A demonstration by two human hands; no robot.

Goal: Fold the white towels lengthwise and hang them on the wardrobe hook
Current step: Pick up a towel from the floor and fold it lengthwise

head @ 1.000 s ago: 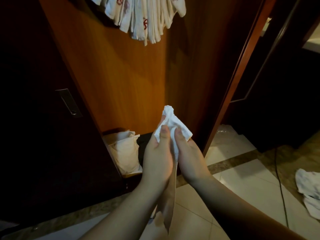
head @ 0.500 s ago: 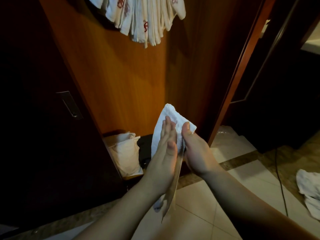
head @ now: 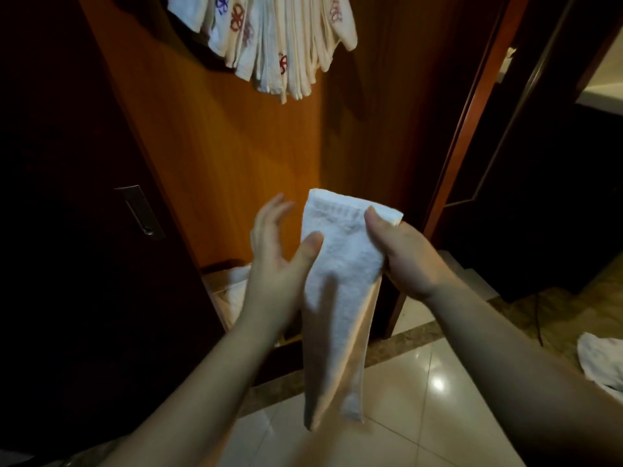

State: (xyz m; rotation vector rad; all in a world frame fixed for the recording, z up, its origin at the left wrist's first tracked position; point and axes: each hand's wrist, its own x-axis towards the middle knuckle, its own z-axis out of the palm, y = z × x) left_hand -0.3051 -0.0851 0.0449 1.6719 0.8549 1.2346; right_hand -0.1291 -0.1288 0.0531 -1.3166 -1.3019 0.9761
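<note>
Here my right hand (head: 401,254) pinches the top corner of the white towel (head: 337,298), already a narrow lengthwise strip hanging down, while my left hand (head: 276,261) lies spread, thumb against its edge. Beyond, many folded towels (head: 279,45) hang on the wardrobe panel (head: 219,156); this one, I judge, still needs hanging, and another towel on the floor (head: 600,362) waits unfolded.

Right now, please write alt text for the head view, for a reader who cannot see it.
A right hand pinches the top of a folded white towel hanging lengthwise, while the open left hand touches its edge. More hung towels dangle above against an orange wardrobe panel.
</note>
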